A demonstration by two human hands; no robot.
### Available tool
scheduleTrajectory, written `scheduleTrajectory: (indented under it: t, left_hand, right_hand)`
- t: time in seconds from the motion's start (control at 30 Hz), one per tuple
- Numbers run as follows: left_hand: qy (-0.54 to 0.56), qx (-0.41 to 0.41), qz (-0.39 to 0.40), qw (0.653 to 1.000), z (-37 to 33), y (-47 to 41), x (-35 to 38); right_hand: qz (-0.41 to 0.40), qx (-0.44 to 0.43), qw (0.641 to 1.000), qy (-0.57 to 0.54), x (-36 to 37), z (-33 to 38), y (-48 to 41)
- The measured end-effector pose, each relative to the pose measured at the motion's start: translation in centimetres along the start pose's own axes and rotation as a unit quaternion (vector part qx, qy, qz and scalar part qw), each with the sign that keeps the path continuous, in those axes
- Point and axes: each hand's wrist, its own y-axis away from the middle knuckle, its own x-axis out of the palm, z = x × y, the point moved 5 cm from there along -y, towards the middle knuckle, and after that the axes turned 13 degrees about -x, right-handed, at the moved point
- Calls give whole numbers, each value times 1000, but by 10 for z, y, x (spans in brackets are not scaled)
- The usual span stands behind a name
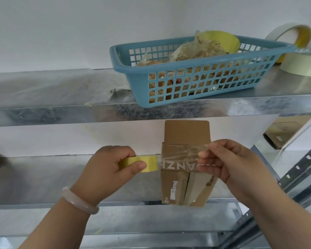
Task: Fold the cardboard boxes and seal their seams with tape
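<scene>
A small brown cardboard box [176, 187] stands on the lower metal shelf, one flap raised at its back and its front seam facing me. My left hand [108, 169] grips a yellow tape roll [144, 163] just left of the box. A clear strip of tape [178, 157] stretches from the roll across the box's upper front. My right hand [221, 162] pinches the strip's free end at the box's right edge.
On the upper metal shelf [61, 97] sits a blue plastic basket [196, 81] stuffed with crumpled tape and scraps. Large pale tape rolls [302, 65] lie at its right. Flat cardboard [284, 132] leans at the far right beside a perforated shelf upright [302, 168].
</scene>
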Motion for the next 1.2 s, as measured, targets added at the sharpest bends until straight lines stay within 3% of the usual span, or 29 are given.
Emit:
scheduleTrajectory:
  t: [0.1,0.3,0.53,0.7,0.97,1.2]
  left_hand:
    - [-15,40,16,999,-3,1,4]
    - [-169,49,-21,984,-6,-8,13]
    - [-178,110,-26,977,0,-8,21]
    - [-263,87,-92,957,2,-14,21]
    - [-299,78,-93,946,15,-23,48]
    - [-252,83,-94,960,31,-27,63]
  right_hand:
    - [-7,15,999,34,-12,-3,5]
    - [-64,20,994,83,-35,-11,18]
    - [-99,8,986,134,-64,-15,23]
    - [-113,-3,983,144,-75,-18,22]
    - [-110,48,975,189,-87,-41,14]
    - [-117,116,986,25,-88,-78,11]
